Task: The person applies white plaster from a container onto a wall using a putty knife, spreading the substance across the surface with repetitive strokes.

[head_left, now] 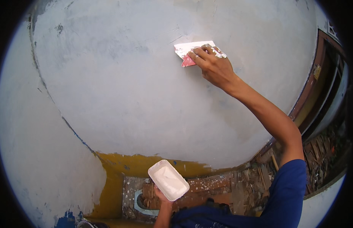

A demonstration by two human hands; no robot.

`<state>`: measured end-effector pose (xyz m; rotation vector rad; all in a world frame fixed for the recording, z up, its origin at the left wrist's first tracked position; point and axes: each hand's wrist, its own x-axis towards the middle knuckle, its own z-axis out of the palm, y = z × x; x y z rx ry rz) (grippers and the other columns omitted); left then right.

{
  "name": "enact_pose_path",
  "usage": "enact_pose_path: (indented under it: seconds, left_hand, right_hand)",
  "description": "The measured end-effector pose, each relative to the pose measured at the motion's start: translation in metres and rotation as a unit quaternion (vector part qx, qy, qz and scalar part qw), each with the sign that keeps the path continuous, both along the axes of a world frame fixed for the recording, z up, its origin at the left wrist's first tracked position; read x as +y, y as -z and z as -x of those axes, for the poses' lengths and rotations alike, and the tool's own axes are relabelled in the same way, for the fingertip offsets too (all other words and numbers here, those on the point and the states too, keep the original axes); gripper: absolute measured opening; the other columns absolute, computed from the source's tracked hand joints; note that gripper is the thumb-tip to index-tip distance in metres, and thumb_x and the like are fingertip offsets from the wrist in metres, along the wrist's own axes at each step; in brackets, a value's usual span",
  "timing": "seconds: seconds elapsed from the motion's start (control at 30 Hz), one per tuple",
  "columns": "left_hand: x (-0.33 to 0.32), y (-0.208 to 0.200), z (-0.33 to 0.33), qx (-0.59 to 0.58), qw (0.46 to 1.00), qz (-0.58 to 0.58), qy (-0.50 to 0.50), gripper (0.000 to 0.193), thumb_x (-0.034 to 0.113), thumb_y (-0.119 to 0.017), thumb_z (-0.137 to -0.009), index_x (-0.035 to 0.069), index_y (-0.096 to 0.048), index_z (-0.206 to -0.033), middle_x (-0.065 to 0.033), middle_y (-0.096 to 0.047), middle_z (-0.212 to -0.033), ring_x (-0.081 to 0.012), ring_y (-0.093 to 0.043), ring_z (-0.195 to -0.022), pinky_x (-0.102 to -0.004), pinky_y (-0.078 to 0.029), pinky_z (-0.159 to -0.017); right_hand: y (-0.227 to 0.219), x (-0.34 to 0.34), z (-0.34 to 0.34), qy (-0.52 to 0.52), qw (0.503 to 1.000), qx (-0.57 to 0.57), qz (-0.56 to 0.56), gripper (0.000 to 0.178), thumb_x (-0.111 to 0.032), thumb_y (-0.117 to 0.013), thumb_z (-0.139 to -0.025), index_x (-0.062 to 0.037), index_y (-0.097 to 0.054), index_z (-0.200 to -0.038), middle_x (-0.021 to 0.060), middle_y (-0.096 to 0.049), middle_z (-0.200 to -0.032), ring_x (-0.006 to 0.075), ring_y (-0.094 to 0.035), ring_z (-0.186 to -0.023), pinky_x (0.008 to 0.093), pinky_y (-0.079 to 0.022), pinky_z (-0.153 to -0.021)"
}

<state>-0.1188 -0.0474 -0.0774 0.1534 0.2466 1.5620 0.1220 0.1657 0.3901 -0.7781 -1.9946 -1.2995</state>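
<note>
My right hand (216, 66) is raised to the grey-white wall (127, 87), its fingers closed round a flat putty spreader (189, 47). The spreader is red, its upper part coated in white paste, and its long edge lies at the wall. White paste also smears my fingers. Lower down, my left hand (161, 195) holds a shallow white rectangular tray (154, 170) from below, its fingers mostly hidden behind it. Smooth whitish paste (169, 181) fills much of the tray.
A dark crack (51, 97) runs down the wall corner at left. Mustard-yellow paint (134, 162) covers the wall's foot. A pale blue rimmed fixture (138, 205) sits on the spattered floor. Wood scraps (260, 178) lie at right, below a brown door frame (311, 78).
</note>
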Motion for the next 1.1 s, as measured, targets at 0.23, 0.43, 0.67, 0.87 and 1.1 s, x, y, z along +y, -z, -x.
enact_pose_path:
  seconds: [0.23,0.43,0.67,0.87,1.1]
  left_hand:
    - [-0.014,-0.028,0.000,-0.017,0.995,-0.074,0.065,0.082,0.064,-0.047,-0.089,0.011,-0.035,-0.150,-0.0196,-0.052,-0.139,-0.0432,-0.055,-0.121,-0.0602,-0.045,-0.102]
    - [-0.021,-0.014,0.000,-0.061,0.997,-0.020,0.043,0.078,0.067,-0.046,-0.089,0.016,-0.040,-0.147,-0.0263,-0.053,-0.133,-0.0479,-0.055,-0.117,-0.0633,-0.045,-0.099]
    - [-0.019,-0.033,0.006,0.023,0.999,-0.046,0.006,0.078,0.066,-0.042,-0.090,0.012,-0.039,-0.147,-0.0227,-0.055,-0.134,-0.0467,-0.055,-0.119,-0.0633,-0.044,-0.101]
    - [-0.013,-0.014,0.010,0.002,1.000,-0.019,0.002,0.072,0.060,-0.041,-0.092,0.013,-0.039,-0.147,-0.0216,-0.056,-0.133,-0.0438,-0.057,-0.118,-0.0628,-0.047,-0.098]
    - [-0.015,-0.020,0.005,0.008,1.000,0.003,-0.004,0.068,0.057,-0.040,-0.094,0.014,-0.041,-0.146,-0.0191,-0.056,-0.133,-0.0413,-0.059,-0.117,-0.0611,-0.048,-0.097]
  right_hand:
    - [-0.030,-0.022,0.003,-0.074,0.985,0.141,0.068,0.024,0.001,-0.059,-0.082,-0.0111,-0.071,-0.099,0.0018,-0.068,-0.092,0.0231,-0.064,-0.091,0.0392,-0.056,-0.071]
    - [-0.169,-0.008,-0.042,-0.008,0.982,0.157,-0.106,0.022,-0.001,-0.056,-0.088,-0.0036,-0.072,-0.103,0.0129,-0.069,-0.100,0.0306,-0.063,-0.094,0.0396,-0.055,-0.080]
    - [-0.035,-0.008,-0.028,0.001,0.995,0.104,0.008,0.032,0.004,-0.061,-0.077,-0.0115,-0.069,-0.104,0.0008,-0.070,-0.103,0.0234,-0.063,-0.101,0.0380,-0.058,-0.077]
    - [-0.004,-0.021,-0.034,-0.056,0.973,0.218,0.054,0.037,0.006,-0.064,-0.076,-0.0122,-0.071,-0.108,0.0018,-0.070,-0.103,0.0228,-0.063,-0.097,0.0347,-0.056,-0.073]
    - [0.026,-0.005,-0.013,0.016,0.991,0.129,-0.017,0.043,0.004,-0.063,-0.073,-0.0085,-0.067,-0.114,0.0039,-0.065,-0.112,0.0269,-0.063,-0.101,0.0429,-0.052,-0.085]
